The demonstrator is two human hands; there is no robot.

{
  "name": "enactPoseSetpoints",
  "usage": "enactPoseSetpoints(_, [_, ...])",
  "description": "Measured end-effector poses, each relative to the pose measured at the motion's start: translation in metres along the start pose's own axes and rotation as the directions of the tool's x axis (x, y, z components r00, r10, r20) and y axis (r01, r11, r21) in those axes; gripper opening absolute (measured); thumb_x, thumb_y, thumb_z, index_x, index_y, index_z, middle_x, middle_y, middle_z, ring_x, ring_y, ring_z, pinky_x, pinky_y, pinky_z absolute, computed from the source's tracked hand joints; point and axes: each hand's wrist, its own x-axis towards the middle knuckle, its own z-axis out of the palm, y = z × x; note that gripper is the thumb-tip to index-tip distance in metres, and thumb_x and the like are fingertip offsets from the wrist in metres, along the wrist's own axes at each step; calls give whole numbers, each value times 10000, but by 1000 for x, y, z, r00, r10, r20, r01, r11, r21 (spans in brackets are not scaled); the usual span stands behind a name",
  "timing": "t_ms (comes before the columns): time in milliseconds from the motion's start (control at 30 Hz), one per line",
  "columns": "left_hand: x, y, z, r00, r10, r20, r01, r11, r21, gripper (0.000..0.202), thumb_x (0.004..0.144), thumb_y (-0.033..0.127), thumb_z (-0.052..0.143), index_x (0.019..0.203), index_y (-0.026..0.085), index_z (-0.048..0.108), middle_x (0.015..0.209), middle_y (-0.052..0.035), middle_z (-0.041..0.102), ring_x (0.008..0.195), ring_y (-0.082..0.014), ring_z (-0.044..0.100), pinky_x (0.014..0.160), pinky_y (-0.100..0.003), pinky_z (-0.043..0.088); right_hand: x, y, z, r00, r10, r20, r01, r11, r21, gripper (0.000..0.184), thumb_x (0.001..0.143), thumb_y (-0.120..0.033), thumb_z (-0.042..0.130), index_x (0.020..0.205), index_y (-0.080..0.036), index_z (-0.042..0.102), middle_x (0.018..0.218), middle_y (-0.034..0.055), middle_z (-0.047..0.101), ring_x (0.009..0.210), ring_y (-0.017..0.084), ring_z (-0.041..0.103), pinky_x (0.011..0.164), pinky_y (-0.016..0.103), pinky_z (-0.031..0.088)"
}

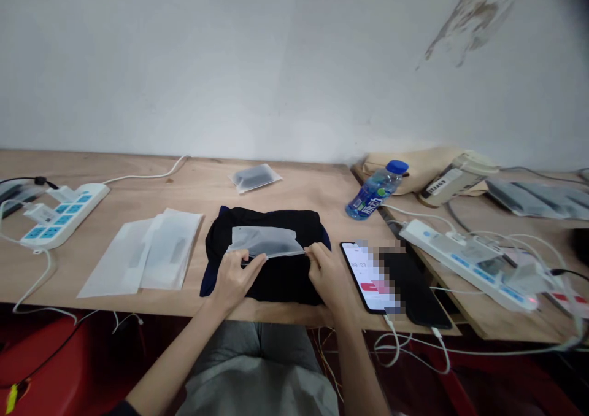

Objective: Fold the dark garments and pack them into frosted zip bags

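Observation:
A frosted plastic zip bag (264, 241) lies over a folded black cloth (280, 287) at the table's front edge. My left hand (237, 278) pinches the bag's near edge at its left end. At the right end of that same edge, my right hand (322, 272) has its fingertips closed on the bag's corner. Something dark shows just under my left fingers, too small to make out. Flat frosted bags (161, 253) overlap in a stack left of the cloth. Beyond it, a bag with a dark item inside (256, 177) rests on the table.
Right of the cloth lie a lit phone (363, 275) and a dark phone (414, 293), both cabled. A blue-capped bottle (375, 192) stands behind them near a coffee cup (453, 180). Power strips (69, 216) (464, 265) with white cables flank both sides. Bagged items (538, 198) lie far right.

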Motion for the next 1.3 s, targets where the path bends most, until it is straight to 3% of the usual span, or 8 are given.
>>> enactPoseSetpoints(233, [-10, -8, -8, 1000, 3, -6, -3, 1000, -17, 236, 877, 198, 632, 1103, 238, 690, 856, -52, 502, 787, -155, 504, 708, -278, 459, 0, 7, 0, 1000, -10, 8, 9, 998, 64, 218, 942, -167, 383, 754, -241, 466, 856, 43, 601, 838, 203, 580, 720, 303, 428])
enactPoseSetpoints(467, [2, 4, -13, 997, -40, 61, 42, 999, -30, 217, 887, 217, 620, 1093, 188, 682, 931, -86, 548, 846, -179, 546, 758, -311, 462, 5, 7, -9, 998, -52, 24, 48, 988, 147, 194, 950, -184, 396, 801, -232, 510, 831, 33, 593, 808, 191, 581, 737, 295, 428])
enactPoseSetpoints(700, [5, 5, -6, 999, -40, 17, 42, 997, -70, 213, 870, 220, 649, 1071, 265, 706, 1025, -83, 612, 971, -214, 596, 830, -349, 450, 0, 10, -8, 998, -36, 55, 24, 979, 202, 176, 959, -207, 415, 816, -229, 514, 831, 24, 584, 817, 187, 574, 738, 294, 419])
enactPoseSetpoints(900, [3, -7, -15, 1000, -5, -1, 5, 997, -76, 224, 853, 195, 666, 1059, 271, 711, 1046, -87, 621, 1012, -228, 593, 914, -405, 426, -1, 17, -4, 998, -20, 55, 8, 977, 213, 168, 949, -197, 420, 816, -230, 516, 829, 22, 588, 816, 188, 576, 731, 295, 419])
enactPoseSetpoints(1133, [-8, -35, -33, 999, -38, 17, 38, 998, -49, 220, 842, 180, 677, 1040, 272, 700, 1098, -71, 641, 1078, -235, 603, 945, -417, 471, 1, 26, -5, 1000, 3, 21, -8, 978, 206, 150, 931, -196, 443, 818, -229, 535, 805, 16, 606, 789, 188, 599, 723, 301, 443])
enactPoseSetpoints(1233, [-14, -40, -35, 997, -53, 61, 60, 990, -126, 212, 866, 177, 641, 1056, 259, 684, 1126, -66, 649, 1080, -221, 620, 952, -407, 502, 0, 22, -7, 997, -25, 69, 10, 977, 212, 142, 924, -187, 444, 897, -234, 575, 912, 34, 634, 889, 200, 611, 784, 322, 475])
enactPoseSetpoints(1300, [-14, -39, -37, 993, -72, 97, 89, 977, -191, 208, 885, 173, 606, 1070, 241, 674, 1170, -76, 644, 1101, -214, 623, 963, -396, 518, -1, 19, -7, 993, -47, 105, 22, 974, 227, 240, 893, -158, 460, 1079, -247, 584, 1100, 55, 630, 1049, 216, 591, 847, 342, 498])
